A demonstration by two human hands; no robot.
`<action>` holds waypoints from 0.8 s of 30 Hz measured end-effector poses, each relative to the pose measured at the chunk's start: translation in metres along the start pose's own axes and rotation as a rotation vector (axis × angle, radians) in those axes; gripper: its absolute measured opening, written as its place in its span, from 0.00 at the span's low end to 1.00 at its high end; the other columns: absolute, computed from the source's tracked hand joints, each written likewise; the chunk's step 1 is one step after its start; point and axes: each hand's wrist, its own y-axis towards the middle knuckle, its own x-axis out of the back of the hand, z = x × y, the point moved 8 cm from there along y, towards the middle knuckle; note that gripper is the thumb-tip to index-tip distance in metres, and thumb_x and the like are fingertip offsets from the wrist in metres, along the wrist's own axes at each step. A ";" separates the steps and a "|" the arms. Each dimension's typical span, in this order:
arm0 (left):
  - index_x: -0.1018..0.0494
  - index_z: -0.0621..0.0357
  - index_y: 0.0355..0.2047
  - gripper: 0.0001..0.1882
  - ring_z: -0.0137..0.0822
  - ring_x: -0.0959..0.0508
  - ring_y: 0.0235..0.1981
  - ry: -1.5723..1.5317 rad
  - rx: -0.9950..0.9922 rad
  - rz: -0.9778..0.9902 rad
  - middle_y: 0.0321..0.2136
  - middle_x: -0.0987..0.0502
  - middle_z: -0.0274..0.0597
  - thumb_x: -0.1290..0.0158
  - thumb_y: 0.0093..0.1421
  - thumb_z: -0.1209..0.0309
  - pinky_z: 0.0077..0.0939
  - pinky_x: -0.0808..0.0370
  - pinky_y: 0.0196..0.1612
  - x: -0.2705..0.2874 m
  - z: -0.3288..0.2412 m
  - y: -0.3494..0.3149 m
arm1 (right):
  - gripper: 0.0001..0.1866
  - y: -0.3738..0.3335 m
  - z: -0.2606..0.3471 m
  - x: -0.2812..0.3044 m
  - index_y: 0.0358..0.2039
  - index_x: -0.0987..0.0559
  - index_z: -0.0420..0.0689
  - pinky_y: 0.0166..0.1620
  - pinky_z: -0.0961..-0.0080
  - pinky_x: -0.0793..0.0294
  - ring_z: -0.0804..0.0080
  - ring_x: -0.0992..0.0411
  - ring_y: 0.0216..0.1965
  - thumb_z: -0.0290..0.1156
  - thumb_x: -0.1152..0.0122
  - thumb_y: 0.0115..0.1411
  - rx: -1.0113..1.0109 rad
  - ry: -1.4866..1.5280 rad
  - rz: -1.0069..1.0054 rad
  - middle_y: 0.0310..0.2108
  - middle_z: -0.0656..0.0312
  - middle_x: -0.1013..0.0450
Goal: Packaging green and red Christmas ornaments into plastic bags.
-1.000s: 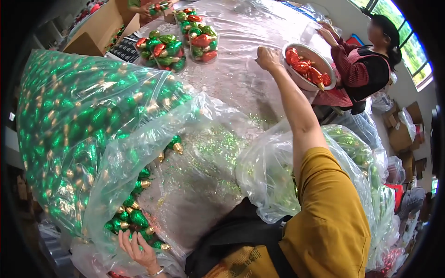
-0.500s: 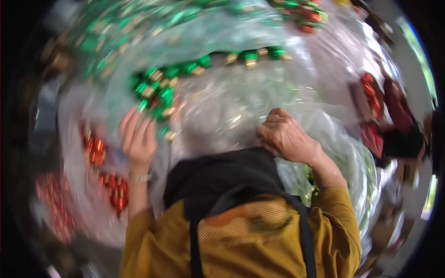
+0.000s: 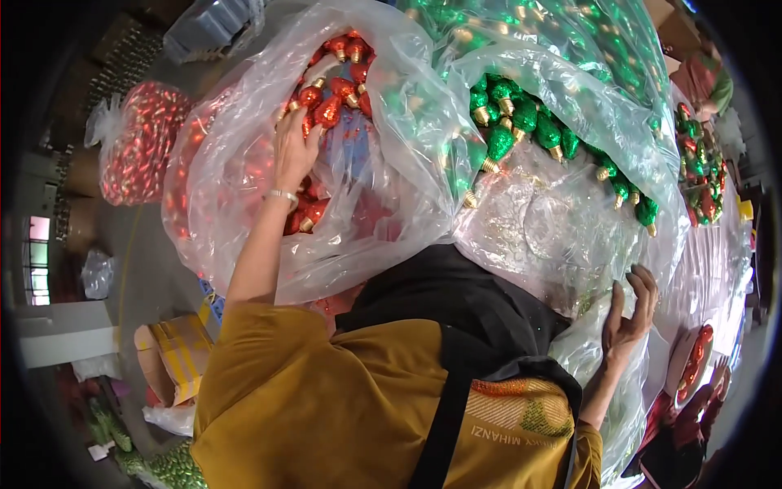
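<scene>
My left hand (image 3: 296,152) reaches into a clear plastic bag (image 3: 220,155) of red glittery bulb-shaped ornaments. Its fingertips touch the bulbs beside a red bulb ornament (image 3: 327,112) with a gold cap; thumb and fingers are apart, gripping nothing that I can see. More red bulbs (image 3: 312,214) lie by my wrist inside the bag. To the right, green bulb ornaments (image 3: 524,116) with gold caps spill from the mouth of another clear bag (image 3: 521,61). My right hand (image 3: 629,314) hovers over crumpled clear plastic (image 3: 599,342), fingers spread, holding nothing.
A tied bag of red ornaments (image 3: 145,143) and an open cardboard box (image 3: 173,359) are on the left. Mixed red and green ornaments (image 3: 700,167) lie at far right. Other people (image 3: 700,81) are at the right edge, one near a red ornament cluster (image 3: 695,359).
The view has swung left and sharpened. My left hand has gone from beside the green bulbs into the bag of red ones. My right hand has opened from a closed grip.
</scene>
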 end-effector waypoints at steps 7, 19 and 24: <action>0.31 0.63 0.45 0.25 0.54 0.28 0.46 0.060 0.148 0.400 0.43 0.26 0.57 0.42 0.52 0.60 0.43 0.31 0.49 -0.104 0.020 0.041 | 0.15 -0.191 -0.114 0.052 0.29 0.25 0.35 0.40 0.58 0.31 0.46 0.28 0.34 0.36 0.53 0.60 -0.829 -0.323 0.647 0.31 0.42 0.27; 0.27 0.58 0.30 0.12 0.42 0.25 0.33 -0.373 -0.806 0.024 0.28 0.25 0.44 0.41 0.51 0.64 0.35 0.30 0.36 0.004 -0.303 0.063 | 0.19 -0.470 -0.207 0.004 0.46 0.32 0.43 0.41 0.50 0.30 0.41 0.31 0.42 0.39 0.46 0.56 -1.183 -0.407 0.833 0.45 0.41 0.33; 0.29 0.58 0.27 0.12 0.42 0.25 0.36 -0.120 -1.026 0.422 0.28 0.25 0.44 0.42 0.50 0.63 0.36 0.30 0.37 -0.110 -0.348 0.038 | 0.22 -0.448 -0.191 0.006 0.46 0.33 0.43 0.40 0.50 0.29 0.40 0.30 0.40 0.40 0.43 0.53 -1.080 -0.345 0.821 0.46 0.41 0.33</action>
